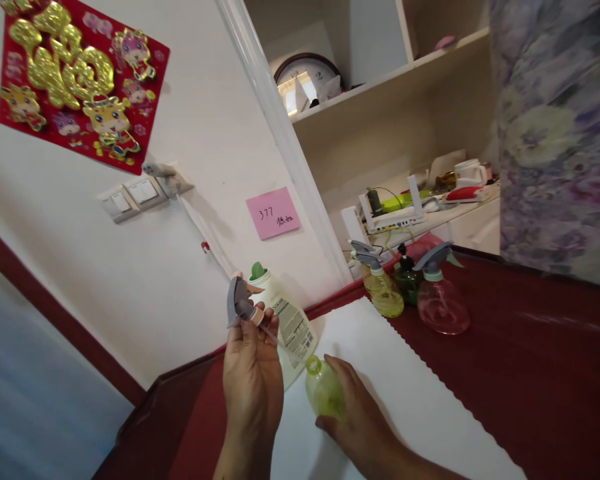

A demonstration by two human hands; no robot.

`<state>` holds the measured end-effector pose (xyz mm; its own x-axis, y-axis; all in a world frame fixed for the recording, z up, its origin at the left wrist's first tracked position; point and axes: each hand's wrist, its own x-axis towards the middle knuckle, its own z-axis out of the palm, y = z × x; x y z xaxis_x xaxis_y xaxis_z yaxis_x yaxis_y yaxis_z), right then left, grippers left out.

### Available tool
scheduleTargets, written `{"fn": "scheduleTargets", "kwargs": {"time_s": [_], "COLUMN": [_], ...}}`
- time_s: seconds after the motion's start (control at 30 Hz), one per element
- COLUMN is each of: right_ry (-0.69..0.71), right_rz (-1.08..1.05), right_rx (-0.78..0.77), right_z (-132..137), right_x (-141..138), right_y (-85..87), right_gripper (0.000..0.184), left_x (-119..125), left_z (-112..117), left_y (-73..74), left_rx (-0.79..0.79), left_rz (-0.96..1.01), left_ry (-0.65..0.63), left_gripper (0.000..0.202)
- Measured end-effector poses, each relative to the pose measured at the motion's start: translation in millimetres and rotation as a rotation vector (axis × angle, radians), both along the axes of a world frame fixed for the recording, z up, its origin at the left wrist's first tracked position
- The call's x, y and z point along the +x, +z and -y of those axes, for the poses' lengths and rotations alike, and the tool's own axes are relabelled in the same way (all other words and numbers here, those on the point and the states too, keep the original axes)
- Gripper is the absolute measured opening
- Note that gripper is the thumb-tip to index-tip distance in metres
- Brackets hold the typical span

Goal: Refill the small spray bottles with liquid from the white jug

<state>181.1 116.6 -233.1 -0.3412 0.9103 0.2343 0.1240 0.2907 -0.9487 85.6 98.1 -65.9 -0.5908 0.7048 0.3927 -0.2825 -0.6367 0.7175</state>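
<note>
My left hand (254, 373) is closed around the collar of a grey trigger spray head (241, 303), its thin clear dip tube slanting down to the right. Lower and to the right, my right hand (363, 413) grips a small yellow-green spray bottle (325, 390) by its side. The bottle's neck is uncovered and points up. The spray head and the bottle are apart. Just behind both hands stands a large pale green bottle (293, 323) with a printed label and a green piece at its mouth, partly hidden by my left hand.
White paper (405, 393) lies on the dark red table (520, 347). At the back stand a yellow spray bottle (386, 293), a dark green pump bottle (407, 277) and a pink spray bottle (444, 307). Behind them are a white router (395, 219) and shelves. A cable (205, 230) hangs down the wall.
</note>
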Motion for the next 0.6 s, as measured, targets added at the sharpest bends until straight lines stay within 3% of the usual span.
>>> {"fn": "scheduleTargets", "kwargs": {"time_s": [0.37,0.47,0.6], "right_ry": [0.006,-0.005,-0.011], "right_rz": [-0.014,-0.029,-0.049], "right_rx": [0.016,0.025,0.055], "right_z": [0,-1,-1], "right_x": [0,-1,-3], "right_y": [-0.6,-3.4,-8.2], "right_gripper": [0.087,0.088,0.088], "left_x": [4,4,1], "left_z": [-3,-3,-1], "left_y": [-2.8,-17.7,-55.0], "left_rx": [-0.008,-0.056,-0.297], "left_rz": [0.007,-0.012,-0.123], "left_ry": [0.015,0.015,0.000], "left_gripper": [0.015,0.020,0.039]}}
